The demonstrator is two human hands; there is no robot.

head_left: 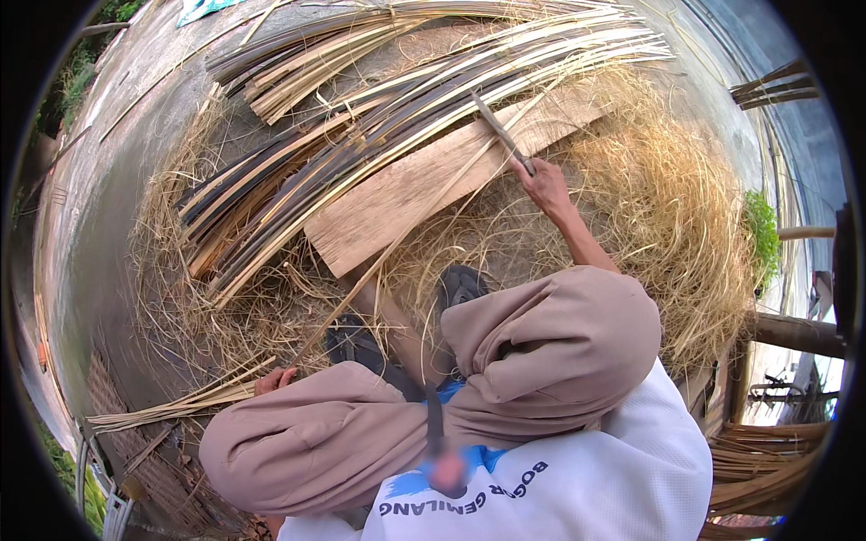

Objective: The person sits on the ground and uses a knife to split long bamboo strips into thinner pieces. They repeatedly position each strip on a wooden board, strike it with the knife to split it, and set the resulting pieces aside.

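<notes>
My right hand (544, 187) is closed round the handle of a long knife (499, 132), its blade pointing up and left over a wooden board (406, 203). A long thin bamboo strip (406, 236) runs slantwise across the board and passes by the blade. Its near end reaches my left hand (273, 380), which is closed on it beside my left knee. The knee hides part of that hand. Beyond the board lies a wide bundle of split bamboo strips (361, 149), some dark-skinned and some pale.
Curly shavings (667, 198) are heaped to the right and scattered round the board. More thin strips (180, 408) lie at the left by my left hand. Another bundle (307, 77) rests at the back. A wooden pole (798, 334) juts in at the right.
</notes>
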